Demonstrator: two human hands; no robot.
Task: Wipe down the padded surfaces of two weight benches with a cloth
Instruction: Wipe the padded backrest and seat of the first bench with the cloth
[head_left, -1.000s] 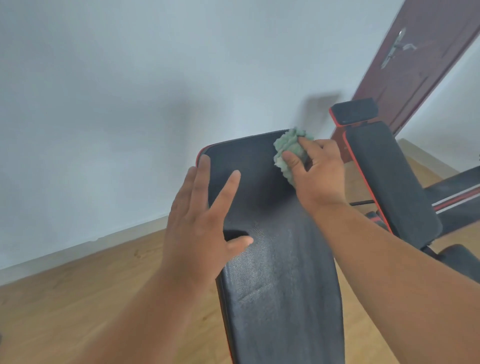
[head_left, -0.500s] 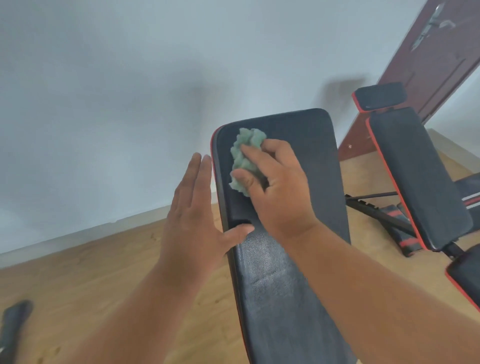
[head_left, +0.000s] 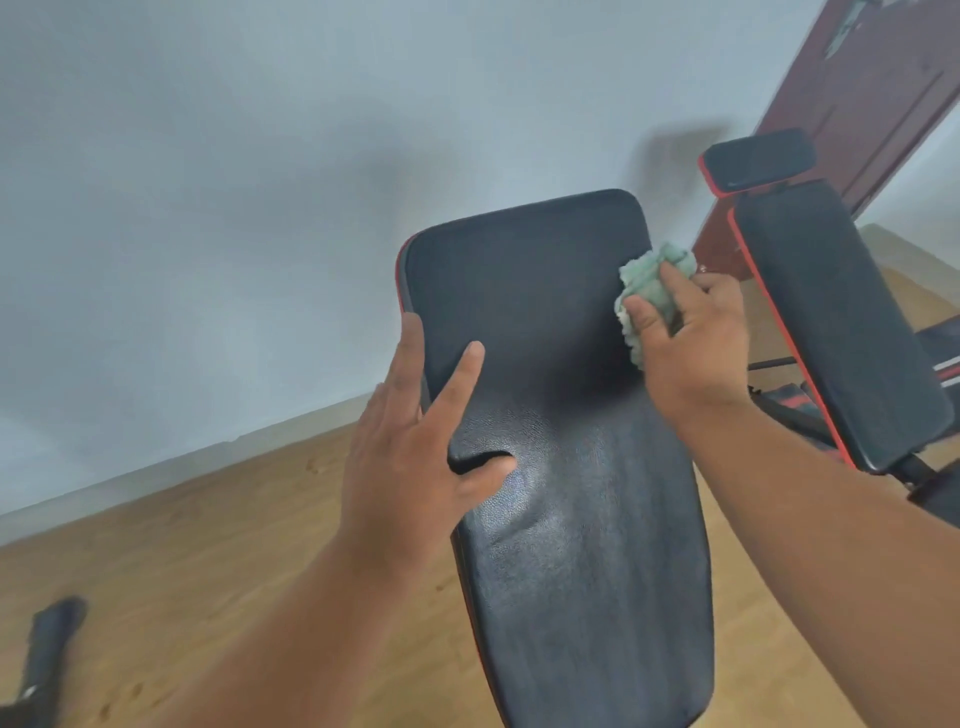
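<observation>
Two hands work the near black padded bench (head_left: 561, 467): left hand (head_left: 410, 447) braces flat, fingers straight; right hand (head_left: 691, 332) pinches the crumpled green cloth (head_left: 649, 283) at its far right edge. Overlapping, firm strokes would suit best.

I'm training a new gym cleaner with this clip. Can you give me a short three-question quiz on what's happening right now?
1. True or false: the right hand holds the green cloth against the near bench pad.
2. Where on the pad is the cloth? A) bottom end B) upper right edge C) upper left corner
3. Fill in: the left hand rests with straight fingers on the pad's ____ edge.

Key
1. True.
2. B; the second bench stands beyond it, untouched.
3. Left.
</observation>
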